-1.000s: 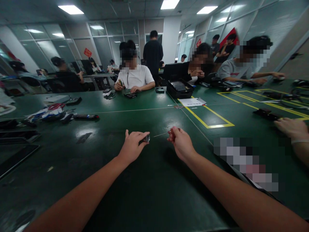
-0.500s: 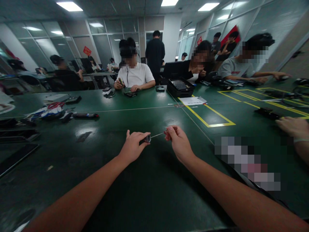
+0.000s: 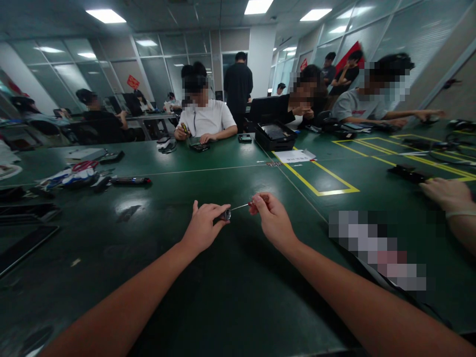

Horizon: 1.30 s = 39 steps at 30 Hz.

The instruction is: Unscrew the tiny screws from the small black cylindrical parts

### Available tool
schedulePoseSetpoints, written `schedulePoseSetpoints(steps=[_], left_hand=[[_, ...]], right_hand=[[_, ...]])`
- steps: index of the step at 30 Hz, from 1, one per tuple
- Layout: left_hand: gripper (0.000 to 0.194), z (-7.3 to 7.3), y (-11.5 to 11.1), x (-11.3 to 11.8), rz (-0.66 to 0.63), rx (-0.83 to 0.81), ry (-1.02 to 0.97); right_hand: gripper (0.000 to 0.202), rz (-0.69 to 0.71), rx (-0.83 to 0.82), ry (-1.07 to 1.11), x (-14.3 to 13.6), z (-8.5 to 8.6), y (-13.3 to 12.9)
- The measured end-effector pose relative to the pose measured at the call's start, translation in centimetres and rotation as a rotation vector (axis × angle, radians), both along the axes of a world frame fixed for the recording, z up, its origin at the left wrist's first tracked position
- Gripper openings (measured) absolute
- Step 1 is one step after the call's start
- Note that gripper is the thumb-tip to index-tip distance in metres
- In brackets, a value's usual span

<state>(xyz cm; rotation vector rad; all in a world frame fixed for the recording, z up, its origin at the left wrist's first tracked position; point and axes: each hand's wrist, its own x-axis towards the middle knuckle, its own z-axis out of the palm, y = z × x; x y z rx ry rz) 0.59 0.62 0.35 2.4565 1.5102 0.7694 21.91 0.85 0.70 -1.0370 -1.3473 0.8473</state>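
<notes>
Over the middle of the green table, my left hand [image 3: 203,224] is closed on a small dark cylinder [image 3: 226,214], thumb below and fingers above. Its round, silvery-rimmed end faces right toward me; the rest is hidden by the hand. My right hand [image 3: 274,215] pinches the red end of a thin metal rod [image 3: 240,206], perhaps a slim screwdriver. The bare rod points left, its far tip at the cylinder's upper rim. Whether the tip goes inside cannot be made out.
On the left lie a dark pen-like tool [image 3: 131,181], a pile of tools and a flat black panel [image 3: 26,248]. A black bin [image 3: 274,135] and a white paper [image 3: 296,156] are ahead. A neighbour's hand [image 3: 448,194] rests at the right.
My right hand has come slightly closer to the left one, and a bit more of the red end shows. My left hand keeps its hold on the cylinder. The view has shifted slightly.
</notes>
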Motion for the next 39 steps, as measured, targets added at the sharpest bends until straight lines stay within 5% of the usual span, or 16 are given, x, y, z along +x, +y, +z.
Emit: schedulePoseSetpoints(steps=[18, 31, 39], left_hand=[[0.039, 0.03, -0.06, 0.05, -0.037, 0.027, 0.022], [0.039, 0.19, -0.07, 0.24, -0.029, 0.005, 0.023], [0.037, 0.14, -0.01, -0.01, -0.013, -0.056, -0.062]], right_hand=[[0.028, 0.006, -0.116, 0.23, 0.03, -0.09, 0.63], [0.029, -0.088, -0.06, -0.045, 0.72, -0.07, 0.59], [0.026, -0.118, -0.042, 0.086, 0.49, 0.13, 0.36]])
